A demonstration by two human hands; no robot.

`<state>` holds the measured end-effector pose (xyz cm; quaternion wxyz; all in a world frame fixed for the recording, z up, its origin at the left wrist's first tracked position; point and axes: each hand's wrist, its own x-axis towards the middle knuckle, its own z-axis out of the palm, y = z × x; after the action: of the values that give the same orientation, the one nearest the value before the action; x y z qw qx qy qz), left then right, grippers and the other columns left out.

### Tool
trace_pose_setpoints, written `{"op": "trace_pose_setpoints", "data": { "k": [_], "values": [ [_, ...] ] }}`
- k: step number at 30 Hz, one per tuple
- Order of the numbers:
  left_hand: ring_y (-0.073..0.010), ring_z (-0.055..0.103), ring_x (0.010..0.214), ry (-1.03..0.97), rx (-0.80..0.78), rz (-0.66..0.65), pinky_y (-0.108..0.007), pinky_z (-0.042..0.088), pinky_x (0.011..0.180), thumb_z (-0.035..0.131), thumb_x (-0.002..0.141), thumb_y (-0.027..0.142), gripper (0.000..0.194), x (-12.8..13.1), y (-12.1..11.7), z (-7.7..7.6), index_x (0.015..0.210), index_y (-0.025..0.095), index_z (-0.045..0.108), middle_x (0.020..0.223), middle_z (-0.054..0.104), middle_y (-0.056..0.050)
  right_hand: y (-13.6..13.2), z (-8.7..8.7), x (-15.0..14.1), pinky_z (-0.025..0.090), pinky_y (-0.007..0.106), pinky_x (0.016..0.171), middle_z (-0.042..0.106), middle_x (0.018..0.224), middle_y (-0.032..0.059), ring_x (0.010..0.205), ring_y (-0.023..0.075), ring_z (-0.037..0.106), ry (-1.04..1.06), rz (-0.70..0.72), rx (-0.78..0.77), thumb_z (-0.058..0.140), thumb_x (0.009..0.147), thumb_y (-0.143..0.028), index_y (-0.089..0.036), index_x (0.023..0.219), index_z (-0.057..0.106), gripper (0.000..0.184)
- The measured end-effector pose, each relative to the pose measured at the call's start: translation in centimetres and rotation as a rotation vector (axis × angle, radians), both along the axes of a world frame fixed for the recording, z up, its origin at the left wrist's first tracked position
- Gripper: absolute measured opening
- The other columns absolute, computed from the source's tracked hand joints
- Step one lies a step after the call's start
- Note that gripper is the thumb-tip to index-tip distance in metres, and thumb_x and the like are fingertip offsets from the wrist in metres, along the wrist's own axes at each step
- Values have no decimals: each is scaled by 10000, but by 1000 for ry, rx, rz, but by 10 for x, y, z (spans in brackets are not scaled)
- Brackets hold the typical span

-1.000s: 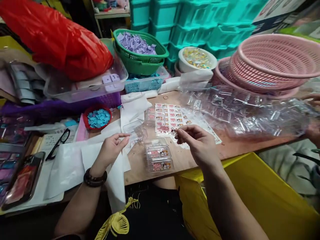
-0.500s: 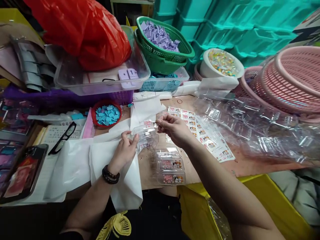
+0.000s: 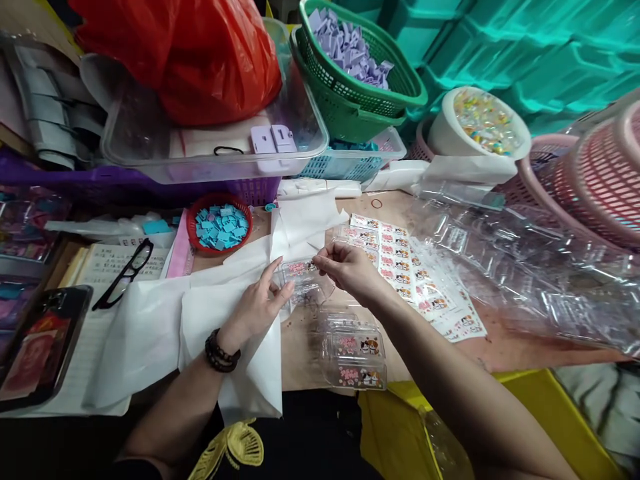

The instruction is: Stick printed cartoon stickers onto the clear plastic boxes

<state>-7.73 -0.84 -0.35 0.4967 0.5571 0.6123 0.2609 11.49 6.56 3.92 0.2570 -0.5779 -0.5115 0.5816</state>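
On the table lies a small clear plastic box (image 3: pixel 306 291), with a pink-and-cat sticker (image 3: pixel 300 267) over its upper part. At the box's left edge is my left hand (image 3: pixel 257 301), its thumb and forefinger spread and seeming to touch the plastic. My right hand (image 3: pixel 353 268) pinches the sticker's right end, and its fingertips hide that end. Nearer to me sit clear boxes (image 3: pixel 355 357) bearing the same kind of sticker. Sticker sheets (image 3: pixel 400 260) with rows of pink lettering and cats lie right of my right hand.
White backing paper (image 3: pixel 230 347) spreads at left, near glasses (image 3: pixel 125 273) and a phone (image 3: pixel 47 340). A red basket (image 3: pixel 220 223) holds blue pieces. Clear plastic packaging (image 3: pixel 540 280) covers the right side. Baskets, a clear tub (image 3: pixel 215 167) and teal bins (image 3: pixel 525 73) line the back.
My right hand has moved left from the sticker sheets to the clear box, bringing a sticker over it. My left hand has shifted right to the box's edge. The view has turned somewhat.
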Motion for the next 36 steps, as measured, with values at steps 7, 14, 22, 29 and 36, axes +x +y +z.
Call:
{"op": "trace_pose_setpoints", "data": {
  "k": [7,14,22,29,36],
  "values": [
    [-214,635,837,-6,17,-24,-362,463,849,474,957,526,695,-1,0,4,1536,170,326,842,669,-23,-5,-7,1,299,260,507,578,592,-25,516,94,433,-84,18,75,683,768,-434,-193,715,581,267],
    [-216,623,817,4,24,-27,-352,469,815,472,957,534,707,-1,0,1,1546,176,314,832,638,-22,-6,-9,0,382,291,602,599,614,-16,579,123,520,-70,18,119,705,767,-433,-196,700,579,277],
    [-219,627,838,-30,26,-19,-367,460,839,480,956,524,718,-1,-1,-1,1549,163,297,841,663,-31,-7,-10,0,390,292,609,604,617,-14,586,128,519,-69,19,130,681,777,-391,-196,708,584,228],
    [-214,652,830,6,24,2,-355,476,833,470,952,564,697,2,-1,0,1520,183,337,836,669,-22,-7,-9,-2,384,292,594,589,629,-12,583,130,512,-96,18,153,662,768,-387,-196,715,576,217],
    [-240,677,832,89,58,73,-346,486,773,384,986,548,561,11,1,-4,1409,182,428,829,688,-49,-13,-4,-7,374,289,584,583,644,-12,590,131,500,-252,35,223,635,805,-303,-208,707,551,160]
  ]
}}
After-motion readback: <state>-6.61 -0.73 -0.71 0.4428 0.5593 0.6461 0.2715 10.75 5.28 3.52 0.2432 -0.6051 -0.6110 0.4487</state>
